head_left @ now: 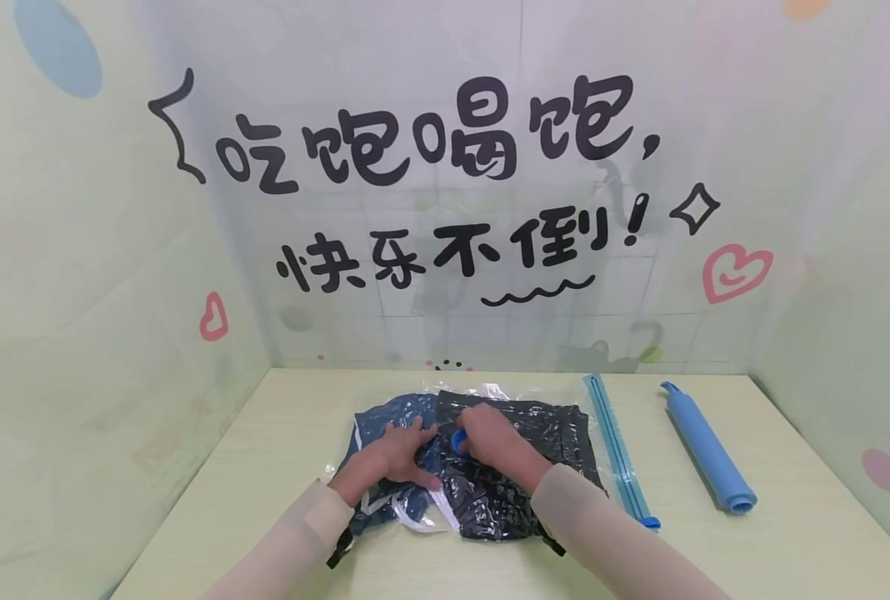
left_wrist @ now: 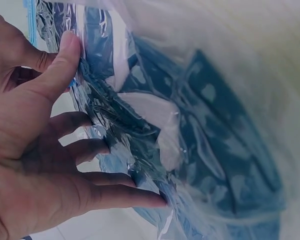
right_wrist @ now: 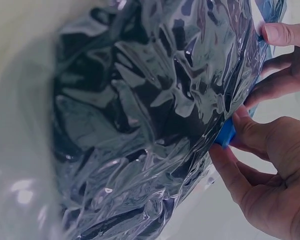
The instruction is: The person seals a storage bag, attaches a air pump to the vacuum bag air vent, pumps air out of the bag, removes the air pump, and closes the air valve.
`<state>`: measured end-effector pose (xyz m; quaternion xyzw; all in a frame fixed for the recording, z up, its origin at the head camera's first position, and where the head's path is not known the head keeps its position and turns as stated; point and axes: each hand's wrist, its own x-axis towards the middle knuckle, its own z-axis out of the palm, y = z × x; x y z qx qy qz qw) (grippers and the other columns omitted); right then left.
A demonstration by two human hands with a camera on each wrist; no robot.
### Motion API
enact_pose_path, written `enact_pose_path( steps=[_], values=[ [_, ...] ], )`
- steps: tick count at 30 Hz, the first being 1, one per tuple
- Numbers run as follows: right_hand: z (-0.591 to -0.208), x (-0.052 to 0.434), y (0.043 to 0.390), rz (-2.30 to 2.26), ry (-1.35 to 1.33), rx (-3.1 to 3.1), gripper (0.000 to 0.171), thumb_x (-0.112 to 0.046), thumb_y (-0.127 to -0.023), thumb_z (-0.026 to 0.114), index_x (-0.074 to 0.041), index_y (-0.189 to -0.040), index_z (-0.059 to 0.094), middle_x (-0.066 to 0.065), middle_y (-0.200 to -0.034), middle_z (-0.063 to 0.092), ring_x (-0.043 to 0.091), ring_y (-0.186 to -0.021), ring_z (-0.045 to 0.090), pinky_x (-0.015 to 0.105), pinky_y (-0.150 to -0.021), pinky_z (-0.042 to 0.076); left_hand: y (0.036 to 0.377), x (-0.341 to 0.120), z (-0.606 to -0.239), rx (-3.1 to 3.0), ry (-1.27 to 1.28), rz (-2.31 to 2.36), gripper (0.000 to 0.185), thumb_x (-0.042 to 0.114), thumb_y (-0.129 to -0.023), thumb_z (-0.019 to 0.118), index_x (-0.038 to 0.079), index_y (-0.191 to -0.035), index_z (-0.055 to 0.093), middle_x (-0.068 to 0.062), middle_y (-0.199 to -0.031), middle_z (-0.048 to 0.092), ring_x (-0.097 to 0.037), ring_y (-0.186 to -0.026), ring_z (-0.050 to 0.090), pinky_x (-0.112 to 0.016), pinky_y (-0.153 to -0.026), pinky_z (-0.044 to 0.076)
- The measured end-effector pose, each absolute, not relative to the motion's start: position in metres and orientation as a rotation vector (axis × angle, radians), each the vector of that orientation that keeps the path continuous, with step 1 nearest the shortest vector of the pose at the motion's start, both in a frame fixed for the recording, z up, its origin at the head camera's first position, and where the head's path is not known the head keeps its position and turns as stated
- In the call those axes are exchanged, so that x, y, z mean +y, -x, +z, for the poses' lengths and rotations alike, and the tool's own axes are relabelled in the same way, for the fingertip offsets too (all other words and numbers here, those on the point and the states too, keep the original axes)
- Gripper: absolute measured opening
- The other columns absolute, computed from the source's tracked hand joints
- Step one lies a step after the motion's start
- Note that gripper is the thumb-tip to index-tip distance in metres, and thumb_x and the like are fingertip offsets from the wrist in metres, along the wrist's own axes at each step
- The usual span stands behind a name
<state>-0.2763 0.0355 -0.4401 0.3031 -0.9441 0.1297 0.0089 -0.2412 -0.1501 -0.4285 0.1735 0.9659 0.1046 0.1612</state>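
Note:
A clear plastic storage bag (head_left: 523,392) lies flat on the table, with folded clothes pressed inside it. Dark blue fabric (head_left: 392,411) with white strips fills its left side, and black fabric (head_left: 497,508) its right. My left hand (head_left: 403,452) rests spread on the blue side; in the left wrist view its fingers (left_wrist: 115,196) are fairly straight against the film. With thumb and fingertips my right hand (head_left: 496,437) pinches a round blue valve cap (head_left: 457,442) near the bag's middle. That cap (right_wrist: 225,132) is partly hidden by the fingers in the right wrist view.
Along the bag's right edge runs a teal zip seal (head_left: 616,450), with a blue slider (head_left: 650,523) at its near end. A blue rolled cylinder (head_left: 711,450) with a narrow tip lies farther right on the pale wooden table (head_left: 265,450). Printed curtains stand behind and at both sides.

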Motion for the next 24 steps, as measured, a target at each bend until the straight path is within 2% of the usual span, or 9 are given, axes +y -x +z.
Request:
enact_pose_path(
  steps=[5, 9, 20, 24],
  values=[
    [-0.4407, 0.0344, 0.2754, 0.401, -0.919, -2.941, 0.017, -0.016, -0.087, 0.083, -0.007, -0.078, 0.072, -0.001, -0.065, 0.059, 0.012, -0.056, 0.050, 0.027, -0.055, 0.046, 0.2414, -0.1498, -0.4274, 2.768, -0.478, 0.302, 0.092, 0.045, -0.081, 0.085, 0.006, -0.154, 0.045, -0.030, -0.157, 0.030, -0.060, -0.137, 0.030, -0.066, -0.111, 0.024],
    [-0.4410, 0.0335, 0.2743, 0.373, -0.893, -2.926, 0.024, -0.019, -0.087, 0.084, -0.008, -0.073, 0.068, -0.002, -0.059, 0.053, 0.012, -0.052, 0.048, 0.028, -0.053, 0.046, 0.2413, -0.1502, -0.4260, 2.774, -0.467, 0.306, 0.090, 0.044, -0.080, 0.086, 0.008, -0.152, 0.048, -0.029, -0.157, 0.032, -0.062, -0.135, 0.030, -0.068, -0.109, 0.027],
    [-0.4462, 0.0333, 0.2709, 0.322, -0.859, -2.895, 0.030, -0.027, -0.090, 0.081, -0.008, -0.074, 0.064, -0.002, -0.059, 0.050, 0.012, -0.051, 0.047, 0.028, -0.050, 0.047, 0.2414, -0.1520, -0.4262, 2.778, -0.475, 0.322, 0.087, 0.042, -0.080, 0.086, 0.009, -0.151, 0.050, -0.030, -0.157, 0.032, -0.063, -0.135, 0.030, -0.069, -0.107, 0.028],
    [-0.4455, 0.0382, 0.2729, 0.367, -0.859, -2.952, 0.037, -0.034, -0.091, 0.079, -0.009, -0.072, 0.059, -0.002, -0.059, 0.048, 0.010, -0.049, 0.044, 0.027, -0.048, 0.042, 0.2409, -0.1519, -0.4270, 2.783, -0.478, 0.327, 0.087, 0.043, -0.080, 0.086, 0.009, -0.151, 0.050, -0.029, -0.157, 0.032, -0.064, -0.134, 0.030, -0.070, -0.106, 0.029]
  ],
)
